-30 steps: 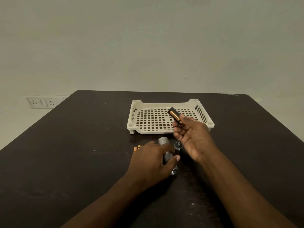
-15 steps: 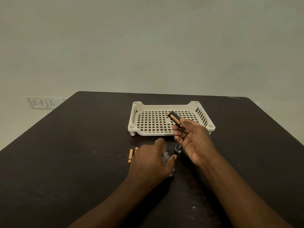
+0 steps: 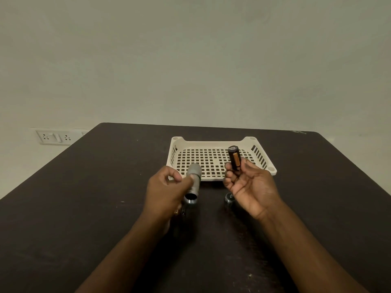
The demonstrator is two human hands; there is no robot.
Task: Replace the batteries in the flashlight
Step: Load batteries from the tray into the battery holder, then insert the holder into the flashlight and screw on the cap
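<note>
My left hand [image 3: 167,191] grips the grey flashlight body [image 3: 193,180] and holds it above the table, its open rear end tilted toward me. My right hand [image 3: 249,182] pinches a black battery holder [image 3: 234,157] with orange batteries in it, held upright above the tray's front edge. The flashlight's tail cap [image 3: 229,197] lies on the table just left of my right palm. A bit of loose orange battery [image 3: 176,212] peeks out under my left hand.
A white slotted plastic tray [image 3: 213,142] sits on the dark table [image 3: 84,208] beyond my hands. A wall socket plate [image 3: 55,137] is on the wall at the far left. The table's far edge meets the plain wall.
My left hand lifted the flashlight body off the table and turned its open end toward me. My right hand stood the battery holder more upright. The loose batteries are now mostly hidden.
</note>
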